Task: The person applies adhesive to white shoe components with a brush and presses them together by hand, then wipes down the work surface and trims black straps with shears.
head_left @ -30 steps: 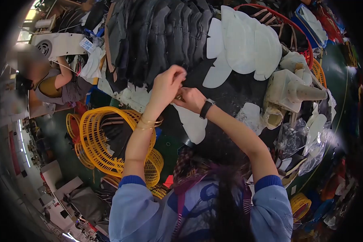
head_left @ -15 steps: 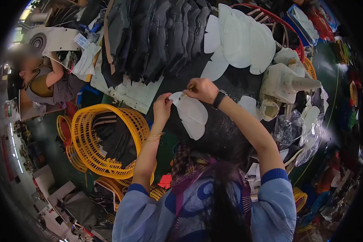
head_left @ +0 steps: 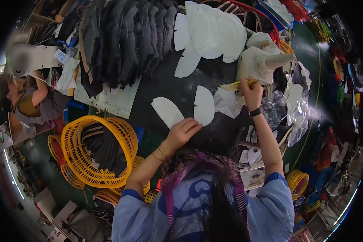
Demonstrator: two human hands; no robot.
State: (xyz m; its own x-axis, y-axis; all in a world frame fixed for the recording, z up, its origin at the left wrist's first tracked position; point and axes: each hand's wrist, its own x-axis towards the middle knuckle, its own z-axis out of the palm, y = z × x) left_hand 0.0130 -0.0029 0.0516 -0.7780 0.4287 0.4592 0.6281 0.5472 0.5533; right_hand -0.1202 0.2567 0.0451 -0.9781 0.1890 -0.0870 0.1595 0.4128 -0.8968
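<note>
My left hand (head_left: 183,133) is low over the dark work surface, its fingers closed at the lower ends of two white shaped pieces. The left white piece (head_left: 166,111) slants up and away from the hand; the right white piece (head_left: 204,105) stands more upright, its lower edge at my fingertips. How the two meet under the hand is hidden. My right hand (head_left: 252,94) is closed around a slim yellow tool (head_left: 230,86), its tip pointing left, just in front of a whitish container with a cone-shaped spout (head_left: 275,62).
Dark layered pieces (head_left: 129,40) and a stack of white pieces (head_left: 215,30) lie at the back. A yellow basket (head_left: 99,151) with dark material stands at left. Clear plastic wrapping (head_left: 298,109) lies at right. Another person (head_left: 38,90) sits at far left.
My right hand has left the white piece and moved right toward the spouted container. My left hand has come down nearer me, and two white pieces now lie spread apart. The view has shifted right.
</note>
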